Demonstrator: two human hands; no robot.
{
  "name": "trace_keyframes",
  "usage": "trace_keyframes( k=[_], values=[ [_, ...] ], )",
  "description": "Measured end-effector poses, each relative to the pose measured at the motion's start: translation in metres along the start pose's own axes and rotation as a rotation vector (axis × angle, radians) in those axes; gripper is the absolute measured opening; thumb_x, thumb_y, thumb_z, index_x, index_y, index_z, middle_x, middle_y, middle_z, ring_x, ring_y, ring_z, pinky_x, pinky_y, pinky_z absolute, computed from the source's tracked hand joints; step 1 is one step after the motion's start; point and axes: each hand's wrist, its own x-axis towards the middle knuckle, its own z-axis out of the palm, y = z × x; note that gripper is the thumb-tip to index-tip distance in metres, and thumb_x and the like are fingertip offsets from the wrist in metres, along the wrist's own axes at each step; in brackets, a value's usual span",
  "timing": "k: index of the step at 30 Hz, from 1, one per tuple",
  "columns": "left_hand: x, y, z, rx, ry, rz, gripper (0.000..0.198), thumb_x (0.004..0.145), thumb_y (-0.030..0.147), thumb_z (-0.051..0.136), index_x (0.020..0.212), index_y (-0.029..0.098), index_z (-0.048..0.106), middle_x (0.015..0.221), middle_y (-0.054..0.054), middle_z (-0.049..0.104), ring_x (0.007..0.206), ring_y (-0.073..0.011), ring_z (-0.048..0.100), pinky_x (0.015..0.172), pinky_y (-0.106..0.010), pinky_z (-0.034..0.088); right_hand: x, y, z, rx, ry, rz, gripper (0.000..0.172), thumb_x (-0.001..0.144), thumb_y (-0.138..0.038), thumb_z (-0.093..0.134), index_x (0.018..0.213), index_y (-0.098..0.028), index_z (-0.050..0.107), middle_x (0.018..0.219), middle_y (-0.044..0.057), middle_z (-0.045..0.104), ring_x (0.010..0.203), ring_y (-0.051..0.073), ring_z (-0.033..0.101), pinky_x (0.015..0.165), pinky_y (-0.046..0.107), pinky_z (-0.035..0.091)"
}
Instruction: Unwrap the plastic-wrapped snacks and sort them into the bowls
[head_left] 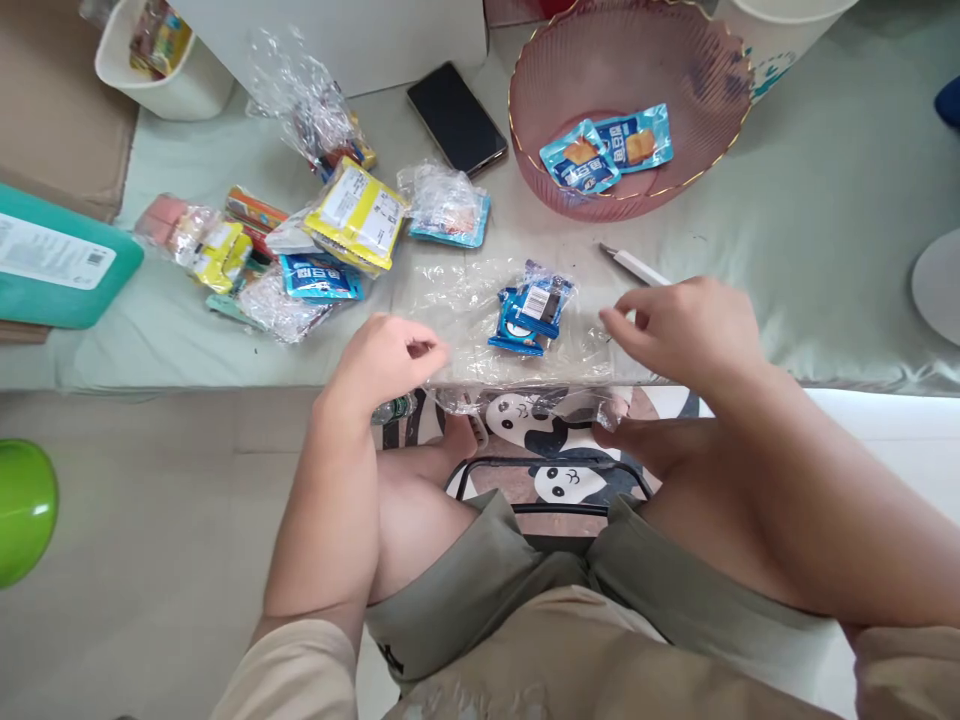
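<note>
The left hand (394,358) had its fingers curled inward, with the thumb close to the forefinger; its tips lay at the left edge of a clear plastic wrapper (461,300), but whether they met or pinched the film could not be told. The right hand (686,330) was loosely bent, its fingers curled towards the wrapper's right edge, and whether its tips came together or gripped the film was likewise unclear.

The wrapper lay spread on the desk (825,250) between the two hands, its near side hanging over the front edge. On it, two overlapping blue packets (531,308) lay flat. The upper packet's long axis ran mostly from the far side towards the person, slightly slanted, its white label facing up; the lower one's crimped end pointed towards the person. Just beyond the right hand, a slim white tool (637,265) lay diagonally, its dark tip pointing to the far left.
</note>
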Motion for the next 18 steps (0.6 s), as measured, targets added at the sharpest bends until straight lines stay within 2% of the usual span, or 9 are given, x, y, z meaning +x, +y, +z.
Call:
trace_keyframes(
  k=[2, 3, 4, 6, 8, 11, 13, 15, 18],
  values=[
    [0.004, -0.002, -0.001, 0.043, 0.291, -0.028, 0.013, 0.078, 0.024, 0.067, 0.065, 0.023, 0.068, 0.056, 0.002, 0.059, 0.055, -0.0147, 0.053, 0.062, -0.031, 0.048, 0.001, -0.011, 0.004, 0.055, 0.172, 0.035, 0.031, 0.093, -0.047, 0.057, 0.103, -0.024, 0.075, 0.082, 0.01, 0.069, 0.074, 0.026, 0.062, 0.064, 0.039, 0.045],
    [0.007, -0.002, -0.001, 0.051, 0.394, -0.006, 0.003, 0.078, 0.023, 0.07, 0.077, 0.024, 0.072, 0.069, 0.0, 0.067, 0.067, -0.0178, 0.062, 0.073, -0.034, 0.054, 0.002, -0.018, 0.006, 0.089, 0.21, -0.004, 0.037, 0.092, -0.045, 0.058, 0.118, -0.023, 0.072, 0.098, 0.013, 0.072, 0.087, 0.03, 0.065, 0.071, 0.042, 0.049],
    [0.011, -0.002, 0.0, 0.055, 0.429, 0.034, 0.015, 0.077, 0.021, 0.073, 0.091, 0.025, 0.074, 0.087, -0.003, 0.073, 0.084, -0.0215, 0.068, 0.087, -0.037, 0.057, 0.004, -0.024, 0.009, 0.117, 0.219, -0.065, 0.044, 0.091, -0.044, 0.061, 0.128, -0.022, 0.068, 0.112, 0.015, 0.071, 0.098, 0.033, 0.066, 0.077, 0.044, 0.051],
    [0.021, 0.001, 0.003, 0.066, 0.331, 0.124, 0.043, 0.072, 0.018, 0.08, 0.113, 0.027, 0.072, 0.124, -0.007, 0.071, 0.121, -0.0281, 0.065, 0.111, -0.043, 0.051, 0.009, -0.034, 0.016, 0.153, 0.208, -0.174, 0.047, 0.091, -0.041, 0.061, 0.133, -0.021, 0.064, 0.125, 0.016, 0.068, 0.109, 0.035, 0.065, 0.085, 0.046, 0.053],
    [0.03, 0.003, 0.009, 0.068, 0.228, 0.161, 0.043, 0.073, 0.017, 0.079, 0.115, 0.026, 0.071, 0.137, -0.008, 0.065, 0.134, -0.0297, 0.058, 0.118, -0.044, 0.046, 0.016, -0.038, 0.024, 0.165, 0.215, -0.185, 0.031, 0.097, -0.036, 0.053, 0.12, -0.022, 0.069, 0.12, 0.015, 0.071, 0.106, 0.033, 0.066, 0.086, 0.046, 0.053],
    [0.041, 0.004, 0.021, -0.059, 0.278, 0.113, 0.006, 0.088, 0.021, 0.066, 0.093, 0.022, 0.069, 0.108, -0.006, 0.073, 0.106, -0.0221, 0.07, 0.099, -0.037, 0.056, 0.027, -0.036, 0.028, 0.176, 0.238, -0.036, 0.029, 0.102, -0.035, 0.044, 0.099, -0.023, 0.07, 0.104, 0.015, 0.075, 0.096, 0.032, 0.068, 0.083, 0.046, 0.051],
    [0.045, 0.004, 0.027, -0.246, 0.37, 0.003, 0.014, 0.096, 0.03, 0.058, 0.086, 0.023, 0.064, 0.08, -0.001, 0.069, 0.074, -0.0158, 0.069, 0.071, -0.03, 0.056, 0.032, -0.03, 0.026, 0.206, 0.227, 0.106, 0.029, 0.101, -0.038, 0.044, 0.099, -0.022, 0.069, 0.091, 0.014, 0.075, 0.086, 0.032, 0.069, 0.08, 0.046, 0.05],
    [0.048, 0.003, 0.03, -0.437, 0.452, -0.13, 0.022, 0.101, 0.039, 0.054, 0.086, 0.024, 0.06, 0.061, 0.003, 0.058, 0.051, -0.0118, 0.056, 0.05, -0.026, 0.045, 0.034, -0.022, 0.022, 0.256, 0.221, 0.213, 0.029, 0.1, -0.038, 0.046, 0.101, -0.022, 0.069, 0.079, 0.011, 0.072, 0.079, 0.032, 0.069, 0.08, 0.046, 0.049],
    [0.051, -0.003, 0.031, -0.58, 0.503, -0.271, 0.031, 0.101, 0.048, 0.055, 0.081, 0.025, 0.055, 0.05, 0.007, 0.042, 0.038, -0.0088, 0.037, 0.039, -0.025, 0.03, 0.035, -0.009, 0.017, 0.352, 0.266, 0.255, 0.028, 0.098, -0.041, 0.048, 0.097, -0.022, 0.069, 0.069, 0.007, 0.067, 0.073, 0.029, 0.068, 0.079, 0.045, 0.051]
  ],
)
